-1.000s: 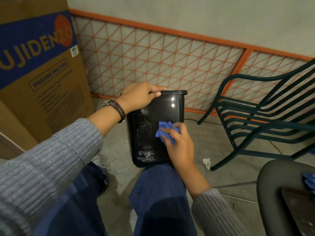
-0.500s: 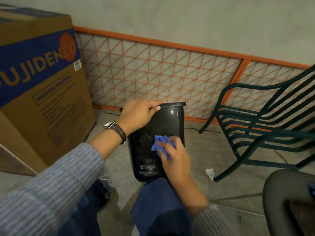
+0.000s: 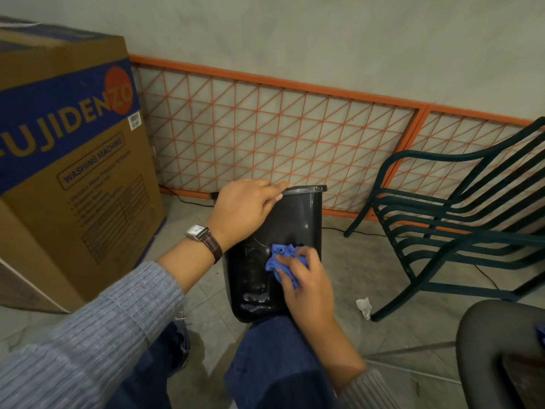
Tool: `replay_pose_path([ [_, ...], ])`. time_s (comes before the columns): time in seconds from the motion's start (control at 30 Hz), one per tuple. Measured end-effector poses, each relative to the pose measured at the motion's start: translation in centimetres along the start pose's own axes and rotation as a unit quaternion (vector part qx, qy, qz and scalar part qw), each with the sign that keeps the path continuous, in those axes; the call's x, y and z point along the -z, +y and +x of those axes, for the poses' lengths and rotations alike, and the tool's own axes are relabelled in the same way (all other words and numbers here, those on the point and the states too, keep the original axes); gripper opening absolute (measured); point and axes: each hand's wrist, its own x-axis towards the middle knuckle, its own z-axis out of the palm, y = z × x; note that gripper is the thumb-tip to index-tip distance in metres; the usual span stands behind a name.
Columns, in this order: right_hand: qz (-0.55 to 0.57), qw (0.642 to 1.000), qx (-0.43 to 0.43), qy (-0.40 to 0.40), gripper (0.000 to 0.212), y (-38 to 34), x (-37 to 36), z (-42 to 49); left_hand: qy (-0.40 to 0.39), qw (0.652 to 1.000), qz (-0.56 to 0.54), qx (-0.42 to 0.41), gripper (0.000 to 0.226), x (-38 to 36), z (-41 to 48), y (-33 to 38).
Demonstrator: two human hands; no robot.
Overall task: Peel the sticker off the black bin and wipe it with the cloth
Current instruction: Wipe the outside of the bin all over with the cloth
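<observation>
The black bin (image 3: 298,216) leans back against my right knee, its side facing me. My left hand (image 3: 243,208) grips its top rim at the left corner. My right hand (image 3: 303,278) presses a crumpled blue cloth (image 3: 280,259) against the middle of the bin's side. Whitish sticker residue (image 3: 255,296) shows as smears on the lower left part of that side. The sticker itself is not on the bin; a small crumpled white scrap (image 3: 363,306) lies on the floor to the right.
A large cardboard washing-machine box (image 3: 67,172) stands at the left. An orange wire grid (image 3: 265,137) leans on the wall behind. A dark green metal chair (image 3: 457,225) is at the right, a dark round seat (image 3: 495,349) at bottom right. A cable (image 3: 188,200) runs along the floor.
My right hand and the cloth have slid a little down and left across the bin's side. The left hand keeps its hold on the rim. My head has tilted up slightly.
</observation>
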Motion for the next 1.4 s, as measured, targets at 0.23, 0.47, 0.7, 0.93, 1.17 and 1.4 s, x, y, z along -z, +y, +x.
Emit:
replay_pose_path([
  [0.23,0.022,0.988,-0.132,0.074,0.020,-0.1,0.3,2.7,0.048,0.997,0.037,0.055,0.034,-1.2,-0.5,1.2],
  [0.47,0.004,1.000,-0.014,0.009,0.020,0.4,0.2,0.5,0.054,0.994,0.014,0.093,0.033,-1.2,-0.6,1.5],
  [0.7,0.024,0.990,-0.105,0.090,0.021,-0.5,0.2,3.6,0.029,0.995,0.003,0.100,0.031,-1.2,0.0,1.6],
  [0.93,0.005,1.000,0.022,-0.011,0.023,0.5,0.7,0.3,-0.006,0.993,-0.047,0.112,0.032,-0.5,-0.2,0.6],
  [1.17,0.014,0.992,-0.087,0.089,0.019,-1.6,0.1,5.1,-0.020,0.993,-0.040,0.113,0.033,-0.3,0.1,1.3],
  [1.4,-0.117,0.971,0.003,-0.210,0.068,-0.6,1.8,1.1,-0.050,0.989,-0.047,0.132,0.034,-0.9,-0.2,-0.7],
])
